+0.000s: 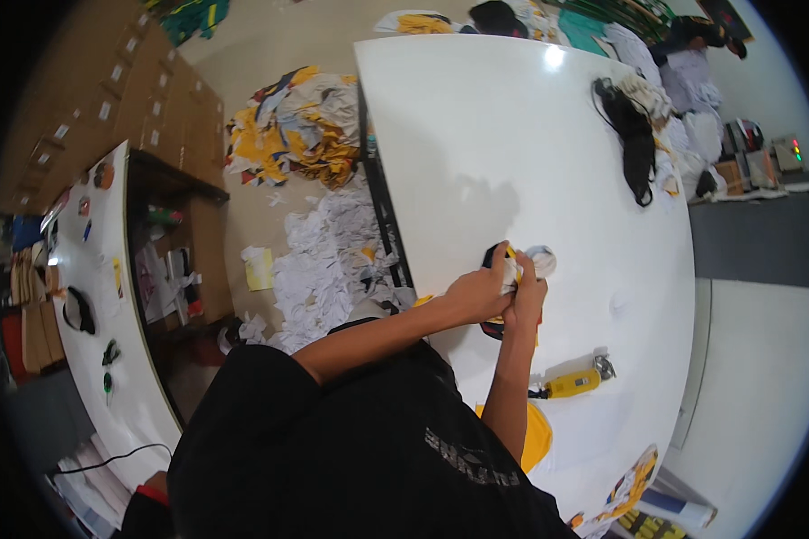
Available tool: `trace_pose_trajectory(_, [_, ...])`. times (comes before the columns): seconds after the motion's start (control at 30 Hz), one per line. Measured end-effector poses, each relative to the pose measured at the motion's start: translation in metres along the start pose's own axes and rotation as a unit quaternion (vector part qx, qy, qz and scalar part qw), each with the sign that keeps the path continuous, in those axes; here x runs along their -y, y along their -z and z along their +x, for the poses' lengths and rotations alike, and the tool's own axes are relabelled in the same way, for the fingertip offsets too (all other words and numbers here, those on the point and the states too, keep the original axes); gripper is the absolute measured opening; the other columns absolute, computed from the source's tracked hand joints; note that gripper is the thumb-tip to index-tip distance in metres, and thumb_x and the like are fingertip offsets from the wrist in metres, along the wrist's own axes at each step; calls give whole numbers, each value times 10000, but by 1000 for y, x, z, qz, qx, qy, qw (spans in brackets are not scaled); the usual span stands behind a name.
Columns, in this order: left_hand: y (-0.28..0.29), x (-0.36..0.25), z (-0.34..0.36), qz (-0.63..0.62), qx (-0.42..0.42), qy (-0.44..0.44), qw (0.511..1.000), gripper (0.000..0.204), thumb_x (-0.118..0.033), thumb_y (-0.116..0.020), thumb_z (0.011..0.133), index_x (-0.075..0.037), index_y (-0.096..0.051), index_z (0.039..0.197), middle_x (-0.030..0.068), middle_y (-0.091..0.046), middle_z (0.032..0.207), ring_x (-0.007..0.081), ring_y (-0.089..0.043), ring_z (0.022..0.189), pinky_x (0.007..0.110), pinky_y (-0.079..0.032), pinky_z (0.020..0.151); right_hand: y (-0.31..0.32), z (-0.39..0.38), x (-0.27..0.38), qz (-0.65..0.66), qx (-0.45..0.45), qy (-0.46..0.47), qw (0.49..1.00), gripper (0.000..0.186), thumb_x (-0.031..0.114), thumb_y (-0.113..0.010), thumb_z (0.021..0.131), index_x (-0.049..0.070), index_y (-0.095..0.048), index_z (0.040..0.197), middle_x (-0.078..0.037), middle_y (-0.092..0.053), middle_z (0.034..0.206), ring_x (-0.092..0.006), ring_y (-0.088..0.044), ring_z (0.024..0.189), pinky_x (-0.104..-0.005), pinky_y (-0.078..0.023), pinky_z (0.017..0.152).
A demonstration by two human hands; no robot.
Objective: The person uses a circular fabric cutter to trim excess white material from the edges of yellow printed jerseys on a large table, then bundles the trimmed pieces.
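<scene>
Over the white table (593,225), close to my body, both my hands are together around a small bunch of fabric (509,274) in white, yellow and black. My left hand (476,295) closes on it from the left, fingers pointing away from me. Against its other side my right hand (528,289) presses, fingers bent round the cloth. A pale, rounded white piece (541,260) shows just past my right fingers; whether it joins the bunch I cannot tell. More dark and coloured cloth (493,329) hangs below my wrists, partly hidden by them.
Right of my right forearm lies a yellow handheld electric cutter (573,384), beside yellow cloth (537,437). A black cloth bundle (636,144) rests at the table's far right. Fabric scraps (301,126) heap on the floor leftward. A second table (99,305) and stacked cartons (144,99) stand left.
</scene>
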State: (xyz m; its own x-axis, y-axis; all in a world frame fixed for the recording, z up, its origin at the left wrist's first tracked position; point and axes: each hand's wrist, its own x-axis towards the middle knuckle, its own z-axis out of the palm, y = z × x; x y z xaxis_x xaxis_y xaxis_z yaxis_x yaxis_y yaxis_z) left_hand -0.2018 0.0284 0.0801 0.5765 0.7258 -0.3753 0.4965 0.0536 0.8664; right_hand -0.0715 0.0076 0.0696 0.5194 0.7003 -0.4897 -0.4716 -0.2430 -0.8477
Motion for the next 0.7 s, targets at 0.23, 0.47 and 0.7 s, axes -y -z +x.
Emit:
trace_pose_trajectory(0.23, [2,15,2,-43,-6,-57,997,785,-327,-637,1003,63,-217,1541,353,-708,907,513,-715,856,553,-559,797,-8,33,10,15,-64,53,996,208,69,-772,893,-10,-633,1026,-65,-644,918,-177,-663,795,-317,-567,669])
trace_pose_trajectory(0.47, [62,55,42,35,-12,23,999,782,-403,-672,997,78,-357,1527,321,-692,1149,445,-692,1072,485,-524,982,53,22,55,-296,117,76,945,638,175,-767,914,24,-484,1466,-153,-573,1370,-242,-592,1251,-395,-519,1013])
trace_pose_trajectory(0.7, [54,102,11,184,-184,-151,953,559,-326,-735,930,46,-581,1319,247,-585,1347,398,-608,1205,458,-495,1009,76,-29,-40,-654,227,262,673,607,122,-784,787,124,-605,1367,-141,-597,1419,-362,-519,1364,-519,-373,1159])
